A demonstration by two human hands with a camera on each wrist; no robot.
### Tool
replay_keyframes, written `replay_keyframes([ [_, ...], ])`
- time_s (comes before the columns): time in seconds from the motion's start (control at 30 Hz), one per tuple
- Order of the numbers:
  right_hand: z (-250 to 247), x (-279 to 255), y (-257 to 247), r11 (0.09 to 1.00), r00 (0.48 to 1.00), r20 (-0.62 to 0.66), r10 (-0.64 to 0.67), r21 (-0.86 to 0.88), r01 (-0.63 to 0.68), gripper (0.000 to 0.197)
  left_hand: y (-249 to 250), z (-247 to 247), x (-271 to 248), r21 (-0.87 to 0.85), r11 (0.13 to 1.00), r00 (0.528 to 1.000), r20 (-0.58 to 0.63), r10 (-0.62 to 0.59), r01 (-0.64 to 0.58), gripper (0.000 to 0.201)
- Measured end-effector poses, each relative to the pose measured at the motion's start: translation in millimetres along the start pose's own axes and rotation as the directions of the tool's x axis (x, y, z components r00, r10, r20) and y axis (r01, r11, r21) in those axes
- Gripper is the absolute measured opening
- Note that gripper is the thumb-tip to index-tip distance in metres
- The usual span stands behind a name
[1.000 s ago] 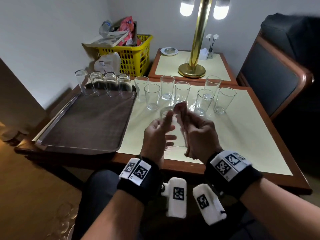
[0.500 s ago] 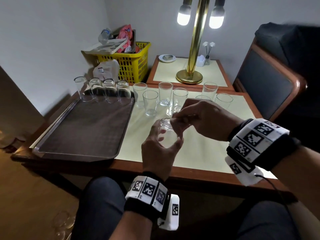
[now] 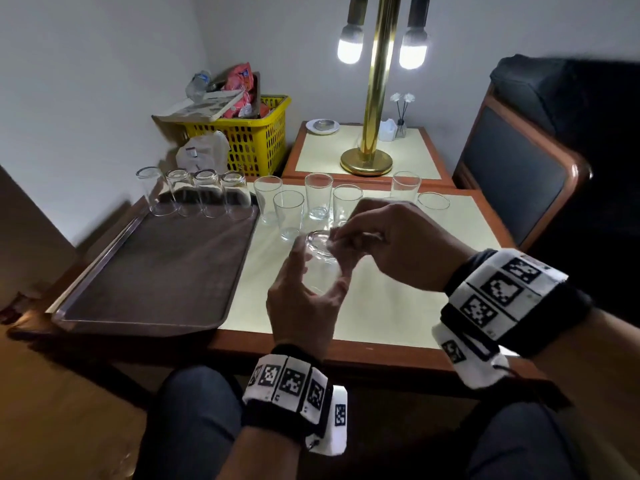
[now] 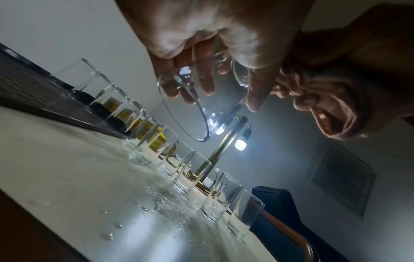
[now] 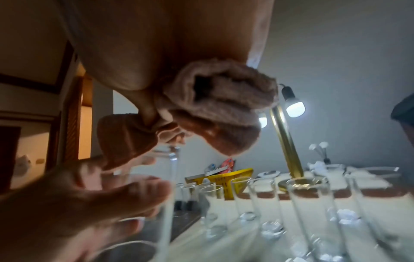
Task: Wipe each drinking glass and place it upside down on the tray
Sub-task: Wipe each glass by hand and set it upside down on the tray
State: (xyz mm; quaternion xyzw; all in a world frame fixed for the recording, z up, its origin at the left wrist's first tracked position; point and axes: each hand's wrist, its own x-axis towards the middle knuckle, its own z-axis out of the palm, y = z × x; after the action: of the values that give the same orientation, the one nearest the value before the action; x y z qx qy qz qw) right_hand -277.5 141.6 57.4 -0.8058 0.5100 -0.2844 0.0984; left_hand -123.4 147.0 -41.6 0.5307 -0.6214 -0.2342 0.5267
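Observation:
My left hand [image 3: 320, 268] grips a clear drinking glass [image 3: 318, 244] from the side, above the cream table top and right of the tray. The glass [image 4: 201, 109] is tilted, its thick base up towards my right hand. My right hand [image 3: 349, 237] holds a bunched pink-brown cloth [image 5: 215, 109] and presses it against the glass's base. The dark tray [image 3: 156, 271] carries several upside-down glasses [image 3: 207, 192] in a row along its far edge. Several upright glasses [image 3: 318, 195] stand on the table behind my hands.
Water drops [image 4: 161, 200] lie on the table [image 3: 381, 306] in front of the upright glasses. A brass lamp [image 3: 367, 161] stands on a side table behind. A yellow basket [image 3: 249, 140] sits at the back left and a padded chair [image 3: 519, 174] on the right.
My right hand has swung with the cloth from beside the glass to over its upturned base. My left hand has shifted its grip on the glass. Since half a second ago little has moved.

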Motion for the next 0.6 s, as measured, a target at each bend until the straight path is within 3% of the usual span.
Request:
replay_keyframes([
  [0.07, -0.3, 1.4, -2.6, 0.998, 1.000, -0.022, 0.009, -0.070, -0.011, 0.018, 5.1, 4.9, -5.2, -0.002, 1.000, 1.000, 0.025, 0.018, -0.017, 0.082],
  [0.13, 9.8, -0.4, -10.9, 0.998, 0.997, -0.054, -0.050, -0.028, 0.048, 0.015, 4.5, 6.2, -5.0, -0.004, 1.000, 0.999, 0.038, 0.006, -0.006, 0.081],
  [0.23, 9.9, -5.2, -9.4, 0.999, 0.999, -0.022, -0.031, 0.035, 0.032, 0.024, -5.3, -0.9, -3.2, -0.010, 1.000, 1.000, -0.003, -0.009, 0.009, 0.081],
  [0.33, 6.7, -3.0, -10.3, 0.999, 1.000, -0.022, 0.021, -0.041, -0.022, 0.025, -1.2, 3.6, -9.5, -0.026, 1.000, 1.000, 0.021, -0.015, 0.015, 0.082],
  [0.43, 15.6, -3.3, -21.7, 0.999, 0.997, -0.056, -0.046, 0.014, 0.047, 0.030, -2.9, 6.0, -9.0, -0.064, 0.998, 0.999, 0.037, -0.013, 0.015, 0.082],
  [0.5, 11.5, -3.6, -17.4, 0.998, 0.999, -0.021, -0.025, 0.052, 0.026, 0.019, -9.4, 2.3, -8.9, -0.052, 0.999, 1.000, 0.002, -0.001, 0.001, 0.082],
  [0.6, 6.1, -0.8, -9.9, 0.998, 1.000, -0.012, 0.023, -0.060, -0.024, 0.020, -6.7, 6.6, -14.9, -0.080, 0.997, 1.000, 0.006, -0.022, 0.022, 0.084],
])
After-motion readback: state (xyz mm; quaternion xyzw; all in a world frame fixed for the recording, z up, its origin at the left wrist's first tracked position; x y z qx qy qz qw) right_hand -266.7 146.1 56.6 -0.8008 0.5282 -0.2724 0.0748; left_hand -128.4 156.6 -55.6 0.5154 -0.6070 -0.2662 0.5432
